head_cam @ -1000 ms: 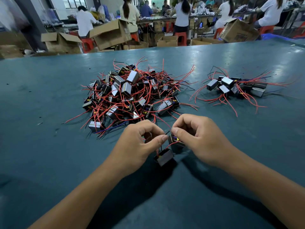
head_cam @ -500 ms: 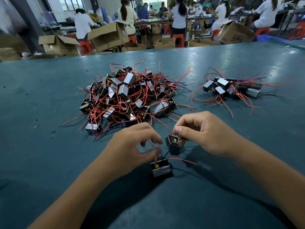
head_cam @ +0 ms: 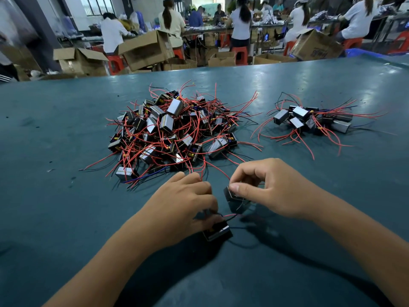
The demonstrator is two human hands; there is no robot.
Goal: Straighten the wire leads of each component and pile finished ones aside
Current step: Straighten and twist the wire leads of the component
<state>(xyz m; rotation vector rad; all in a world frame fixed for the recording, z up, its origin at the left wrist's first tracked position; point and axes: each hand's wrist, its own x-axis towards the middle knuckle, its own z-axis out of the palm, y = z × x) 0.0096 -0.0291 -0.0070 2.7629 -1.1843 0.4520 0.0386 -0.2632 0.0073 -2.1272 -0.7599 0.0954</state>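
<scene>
Two small black block components with silvery faces and thin red, black and blue leads sit near the desk [head_cam: 66,196] edge. The right hand [head_cam: 274,189] pinches one component [head_cam: 235,201]. The left hand [head_cam: 179,209], fingers curled, holds wires above the other component [head_cam: 218,233]. Two piles lie beyond: a large tangled pile [head_cam: 172,134] and a small pile [head_cam: 309,120].

Dark teal tabletop [head_cam: 66,218], scuffed, with glare patches toward the far edge. Large heap of components [head_cam: 172,134] left of centre — red leads splayed outward; a smaller pile [head_cam: 309,120] lies well apart to its right. One component [head_cam: 218,232] sits on the near surface.
</scene>
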